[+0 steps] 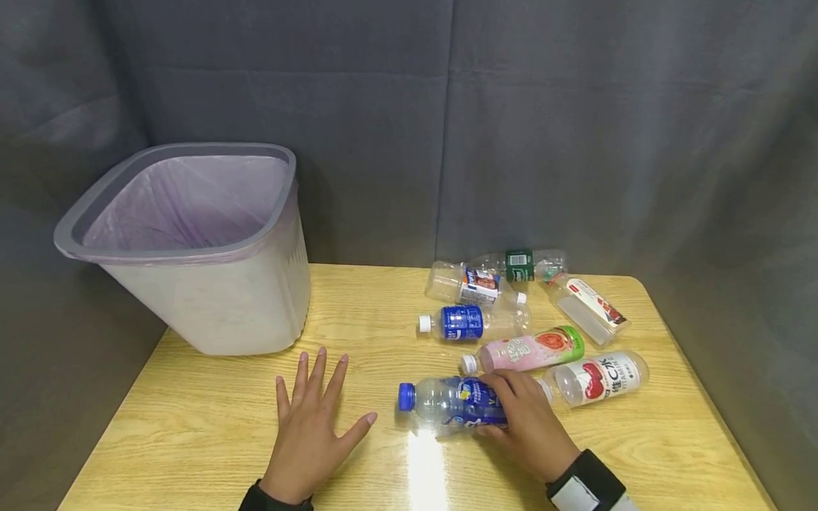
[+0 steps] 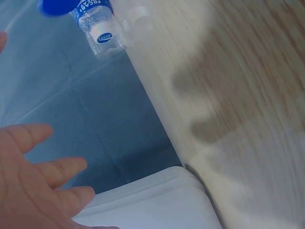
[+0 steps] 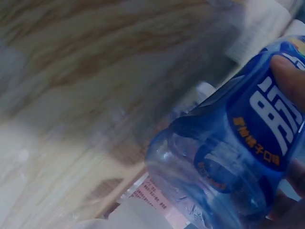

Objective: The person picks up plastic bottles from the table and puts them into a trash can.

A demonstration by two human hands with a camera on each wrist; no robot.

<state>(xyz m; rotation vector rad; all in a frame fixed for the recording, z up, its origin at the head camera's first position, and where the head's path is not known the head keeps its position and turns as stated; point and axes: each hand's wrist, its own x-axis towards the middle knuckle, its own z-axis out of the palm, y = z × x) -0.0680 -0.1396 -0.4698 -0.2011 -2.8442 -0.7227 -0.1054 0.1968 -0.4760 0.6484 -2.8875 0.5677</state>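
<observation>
Head view shows the right hand (image 1: 527, 419) closing its grip around the blue-capped bottle (image 1: 447, 402) lying on the table (image 1: 192, 433), nearest of several bottles. The left hand (image 1: 309, 426) rests flat, fingers spread. This looks like the pick-up; next comes lifting it toward the bin (image 1: 192, 248).

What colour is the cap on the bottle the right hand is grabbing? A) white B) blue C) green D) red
B: the right hand curls round a lying clear bottle with a blue label, and the cap at its left end is blue.
</observation>
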